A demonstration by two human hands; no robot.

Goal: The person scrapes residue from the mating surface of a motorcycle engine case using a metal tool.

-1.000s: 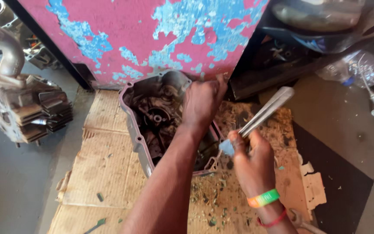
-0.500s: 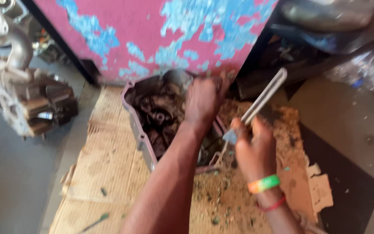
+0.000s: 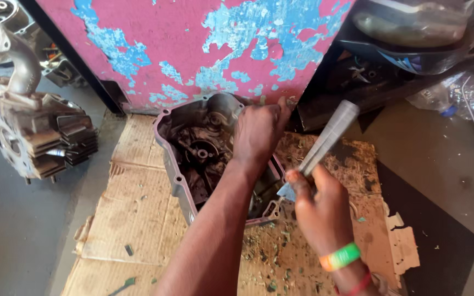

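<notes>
The grey cast-metal engine cover [image 3: 193, 159], open side up and black with oily grime inside, lies on the flattened brown cardboard sheet [image 3: 138, 219], its far end almost against the peeling pink-and-blue painted panel [image 3: 193, 44]. Your left hand [image 3: 256, 134] is clamped over the cover's far right rim, fingers curled down around the edge and pressed together, so it seems to be pinning the casting in place. Your right hand [image 3: 319, 205] is closed around the flat silver metal scraper [image 3: 325, 142], thumb and fingers pinching it low down; the shaft angles up and away to the right while the blade end meets the cover's near right edge by the small mounting lug.

The risk here, I'd judge, is a slip. The blade tip sits close below your left wrist, and if it skids off the oily rim it could run toward that arm or gouge the mating face. The cardboard is littered with green-grey scrapings [image 3: 270, 257], and loose bits could drop into the open cavity. The cover could also slide on the sheet if your left hand loosens.

Well apart on the left, a finned grey engine block [image 3: 34, 137] sits on the concrete floor [image 3: 17, 235].
</notes>
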